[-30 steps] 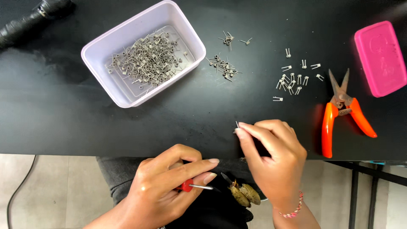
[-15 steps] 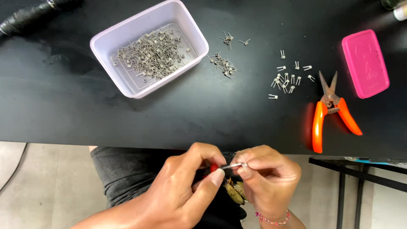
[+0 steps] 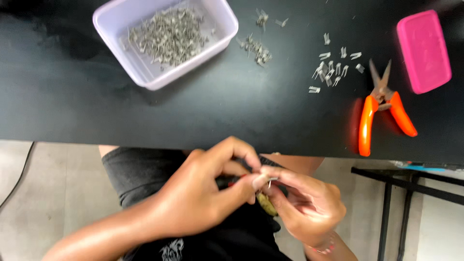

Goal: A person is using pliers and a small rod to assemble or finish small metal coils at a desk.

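Both hands meet over my lap, below the black table's [image 3: 193, 111] front edge. My left hand [image 3: 208, 193] grips a small tool with a red and black handle [image 3: 226, 182], mostly hidden by the fingers. My right hand [image 3: 304, 203] pinches a tiny metal piece [image 3: 271, 181] against the tool's tip. The fingertips of the two hands touch. The view is blurred, so the metal piece's shape is unclear.
A white plastic tub [image 3: 164, 41] full of small metal parts sits at the table's back left. Loose metal parts lie in two small groups [image 3: 256, 46] [image 3: 333, 67]. Orange-handled snips [image 3: 382, 108] and a pink lid [image 3: 424, 50] lie at the right.
My right hand has come down off the table edge to my lap, and my left hand has risen to meet it. The view has tilted downward.
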